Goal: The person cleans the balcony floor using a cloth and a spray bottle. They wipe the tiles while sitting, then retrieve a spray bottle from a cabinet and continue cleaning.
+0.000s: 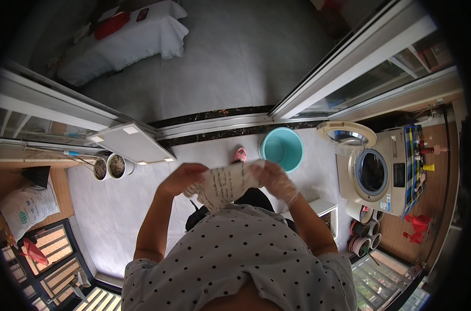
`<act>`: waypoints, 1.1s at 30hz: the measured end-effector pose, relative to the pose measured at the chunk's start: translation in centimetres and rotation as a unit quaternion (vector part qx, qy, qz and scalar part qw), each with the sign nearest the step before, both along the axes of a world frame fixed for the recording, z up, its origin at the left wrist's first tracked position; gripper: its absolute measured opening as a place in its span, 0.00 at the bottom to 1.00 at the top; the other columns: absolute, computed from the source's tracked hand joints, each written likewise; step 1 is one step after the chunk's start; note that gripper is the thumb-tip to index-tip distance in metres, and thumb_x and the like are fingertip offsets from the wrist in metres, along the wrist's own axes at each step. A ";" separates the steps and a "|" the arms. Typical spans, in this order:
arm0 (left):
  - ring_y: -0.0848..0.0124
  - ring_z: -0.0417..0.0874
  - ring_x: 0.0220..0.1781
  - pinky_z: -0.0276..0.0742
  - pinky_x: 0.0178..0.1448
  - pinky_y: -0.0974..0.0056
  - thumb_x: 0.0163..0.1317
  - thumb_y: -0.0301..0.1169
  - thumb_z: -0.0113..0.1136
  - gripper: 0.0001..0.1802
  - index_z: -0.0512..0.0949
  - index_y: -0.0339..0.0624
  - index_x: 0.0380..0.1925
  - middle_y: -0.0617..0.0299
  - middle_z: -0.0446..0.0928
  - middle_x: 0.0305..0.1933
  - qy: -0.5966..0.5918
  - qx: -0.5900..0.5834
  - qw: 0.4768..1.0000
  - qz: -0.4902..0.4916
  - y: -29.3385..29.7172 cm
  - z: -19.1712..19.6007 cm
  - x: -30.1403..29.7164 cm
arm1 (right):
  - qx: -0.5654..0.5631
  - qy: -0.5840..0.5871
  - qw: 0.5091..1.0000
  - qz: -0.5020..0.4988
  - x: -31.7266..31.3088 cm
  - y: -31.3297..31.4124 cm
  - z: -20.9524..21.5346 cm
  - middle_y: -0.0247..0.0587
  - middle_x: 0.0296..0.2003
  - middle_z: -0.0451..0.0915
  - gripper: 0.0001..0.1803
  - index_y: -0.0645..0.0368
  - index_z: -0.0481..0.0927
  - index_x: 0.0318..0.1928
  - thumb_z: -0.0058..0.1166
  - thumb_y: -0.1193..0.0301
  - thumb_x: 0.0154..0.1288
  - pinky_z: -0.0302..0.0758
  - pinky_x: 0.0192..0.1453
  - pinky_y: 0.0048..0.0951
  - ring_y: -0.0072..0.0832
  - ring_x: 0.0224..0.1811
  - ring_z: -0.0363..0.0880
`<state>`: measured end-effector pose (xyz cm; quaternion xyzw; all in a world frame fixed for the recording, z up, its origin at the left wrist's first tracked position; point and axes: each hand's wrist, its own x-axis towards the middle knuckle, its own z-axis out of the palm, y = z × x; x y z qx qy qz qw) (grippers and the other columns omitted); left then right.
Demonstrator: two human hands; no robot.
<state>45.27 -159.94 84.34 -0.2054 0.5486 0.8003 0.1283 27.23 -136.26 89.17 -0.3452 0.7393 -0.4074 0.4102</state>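
A pale piece of cloth [226, 182] with rows of dark script-like print is stretched between my hands in front of my body. Its left side is gripped by my left hand [186, 177], fingers closed over the edge. My right hand [274, 180] pinches the opposite upper corner and is somewhat blurred; something whitish or see-through shows about its wrist. Just beyond my right hand a turquoise bucket [282, 150] stands on the grey tiled floor. What kind of cloth item this is I cannot make out.
At the right, a front-loading washing machine [373, 171] has its round door [347, 136] swung open. Flower pots [364, 243] and a white box [326, 217] stand nearby. Leftward are a leaning white panel [132, 142] and two pots [116, 166]. A sliding-door track [215, 123] crosses ahead.
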 end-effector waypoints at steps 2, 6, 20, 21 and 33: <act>0.62 0.76 0.52 0.72 0.56 0.57 0.59 0.57 0.50 0.34 0.70 0.39 0.53 0.54 0.74 0.52 0.169 0.329 0.922 0.111 -2.1 -0.9 -2.8 | -0.012 -0.333 0.916 -0.223 -3.3 -3.6 0.8 0.37 0.41 0.78 0.23 0.63 0.70 0.54 0.48 0.58 0.67 0.76 0.42 0.24 0.23 0.41 0.77; 0.57 0.71 0.58 0.65 0.61 0.51 0.62 0.61 0.35 0.37 0.67 0.42 0.58 0.55 0.71 0.57 0.172 0.492 0.824 0.222 -3.3 -2.0 -10.6 | -0.046 -0.403 0.902 -0.146 -9.7 -9.4 0.4 0.40 0.44 0.77 0.22 0.63 0.70 0.54 0.55 0.67 0.62 0.73 0.51 0.29 0.28 0.47 0.75; 0.56 0.74 0.55 0.69 0.61 0.54 0.62 0.32 0.48 0.24 0.65 0.29 0.55 0.47 0.72 0.54 0.059 0.322 0.874 0.359 -23.6 -0.7 -27.9 | 0.028 -0.545 0.829 -0.124 -30.7 -32.6 -2.7 0.51 0.51 0.71 0.23 0.72 0.65 0.56 0.50 0.78 0.61 0.67 0.63 0.33 0.36 0.55 0.71; 0.56 0.74 0.56 0.69 0.60 0.53 0.62 0.34 0.49 0.25 0.65 0.33 0.57 0.47 0.71 0.55 0.063 0.371 0.868 0.325 -26.4 -1.0 -29.8 | 0.014 -0.527 0.842 -0.115 -32.7 -34.8 -3.3 0.49 0.52 0.70 0.23 0.71 0.64 0.57 0.49 0.74 0.63 0.68 0.62 0.33 0.35 0.55 0.71; 0.59 0.75 0.54 0.72 0.59 0.54 0.57 0.22 0.54 0.22 0.66 0.34 0.53 0.52 0.73 0.51 0.096 0.246 0.952 0.157 -49.2 3.2 -54.7 | -0.036 -0.335 0.930 -0.148 -54.0 -53.2 2.8 0.43 0.45 0.74 0.19 0.66 0.66 0.55 0.48 0.78 0.63 0.72 0.56 0.28 0.29 0.48 0.74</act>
